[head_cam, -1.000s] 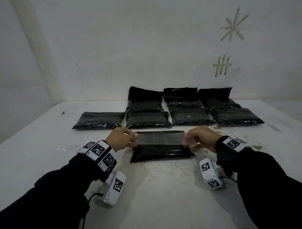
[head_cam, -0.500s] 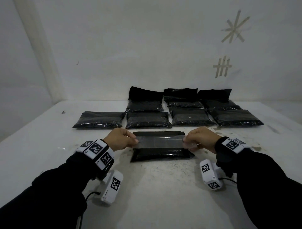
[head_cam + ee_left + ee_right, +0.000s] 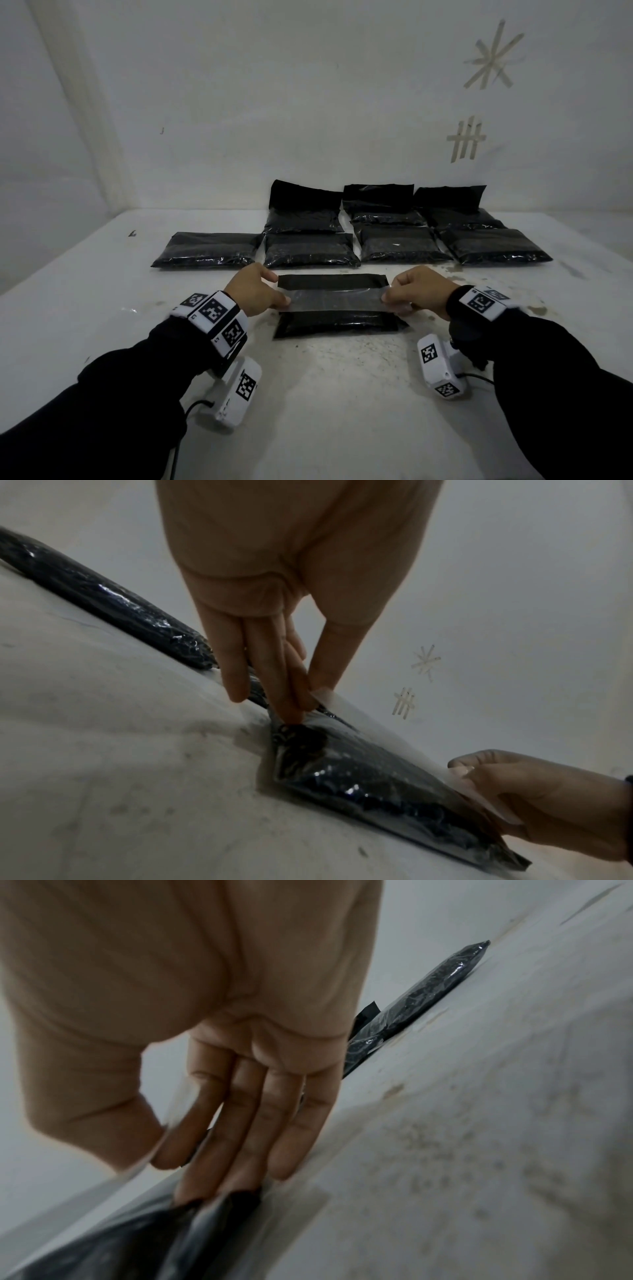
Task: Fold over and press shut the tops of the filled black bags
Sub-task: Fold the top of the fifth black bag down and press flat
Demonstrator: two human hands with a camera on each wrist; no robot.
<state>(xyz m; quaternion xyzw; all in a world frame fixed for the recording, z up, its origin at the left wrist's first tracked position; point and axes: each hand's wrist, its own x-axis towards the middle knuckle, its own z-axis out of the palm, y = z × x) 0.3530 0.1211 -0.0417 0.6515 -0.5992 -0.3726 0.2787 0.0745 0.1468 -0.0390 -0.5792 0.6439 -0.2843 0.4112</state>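
A filled black bag (image 3: 337, 323) lies flat on the white table (image 3: 342, 394) in front of me. Its translucent top flap (image 3: 334, 299) is stretched across the bag's middle, with a black strip showing beyond it. My left hand (image 3: 255, 291) pinches the flap's left end, and my right hand (image 3: 416, 291) pinches its right end. In the left wrist view the left hand (image 3: 298, 704) pinches the flap just above the bag (image 3: 359, 777). In the right wrist view the right hand (image 3: 219, 1150) has its fingers under the flap, at the bag's (image 3: 120, 1245) corner.
Beyond the near bag, several filled black bags lie flat in a row (image 3: 308, 250). Behind them three bags (image 3: 380, 202) stand with tops upright against the wall. Tape marks (image 3: 466, 138) are stuck on the wall.
Both hands have drawn the flap toward me and lower over the bag. A black strip of the bag now shows beyond the flap.
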